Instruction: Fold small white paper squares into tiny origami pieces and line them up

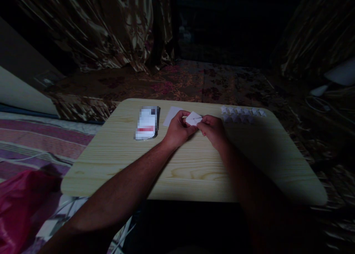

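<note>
Between both hands is a small folded piece of white paper (193, 118), with crease lines meeting near its middle. My left hand (179, 130) grips its left side, thumb along the lower edge. Fingers of my right hand (212, 129) pinch the paper's right corner. Partly behind my left hand, a flat white paper sheet (171, 115) lies on the wooden table (191, 172). To the right, several small folded paper pieces (244, 111) sit in two rows near the table's far edge.
A phone (146, 123) with a blurred-out screen lies left of my hands. Beyond the table is a ledge with patterned cloth (183, 80) below curtains (133, 24). At left is a striped bedcover (66, 139) with a pink-red bag (24, 206). A white lamp-like object (341, 73) stands right.
</note>
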`<state>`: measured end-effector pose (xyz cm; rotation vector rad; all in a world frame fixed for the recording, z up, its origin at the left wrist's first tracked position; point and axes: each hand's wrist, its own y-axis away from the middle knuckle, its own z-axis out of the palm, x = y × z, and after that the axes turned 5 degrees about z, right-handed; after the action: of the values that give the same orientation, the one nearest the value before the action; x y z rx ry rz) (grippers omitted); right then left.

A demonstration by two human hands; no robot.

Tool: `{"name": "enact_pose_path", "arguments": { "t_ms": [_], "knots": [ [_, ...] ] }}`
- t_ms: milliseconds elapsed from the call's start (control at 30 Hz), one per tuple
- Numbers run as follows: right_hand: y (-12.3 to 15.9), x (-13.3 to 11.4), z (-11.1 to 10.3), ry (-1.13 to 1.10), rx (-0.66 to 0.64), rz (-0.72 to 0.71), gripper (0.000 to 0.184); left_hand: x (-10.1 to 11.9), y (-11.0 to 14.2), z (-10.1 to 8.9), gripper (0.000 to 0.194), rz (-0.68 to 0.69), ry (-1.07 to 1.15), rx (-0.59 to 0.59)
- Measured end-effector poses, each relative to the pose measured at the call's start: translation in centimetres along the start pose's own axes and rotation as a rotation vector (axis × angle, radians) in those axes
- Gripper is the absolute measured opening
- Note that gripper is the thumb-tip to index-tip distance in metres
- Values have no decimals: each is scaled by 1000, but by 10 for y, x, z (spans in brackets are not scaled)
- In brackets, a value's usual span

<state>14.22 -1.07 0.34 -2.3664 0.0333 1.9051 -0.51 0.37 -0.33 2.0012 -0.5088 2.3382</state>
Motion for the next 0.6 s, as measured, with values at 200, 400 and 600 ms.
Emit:
{"name": "enact_pose_path", "arguments": {
  "t_ms": [200, 400, 600],
  "knots": [
    [0, 0, 0, -5, -12, 10, 13, 1, 0, 1, 52, 4, -3, 1],
    [0, -1, 1, -15, -14, 10, 7, 0, 1, 0, 54, 2, -12, -26],
    [1, -2, 1, 15, 6, 19, 8, -1, 1, 0, 55, 15, -36, -24]
  ]
}}
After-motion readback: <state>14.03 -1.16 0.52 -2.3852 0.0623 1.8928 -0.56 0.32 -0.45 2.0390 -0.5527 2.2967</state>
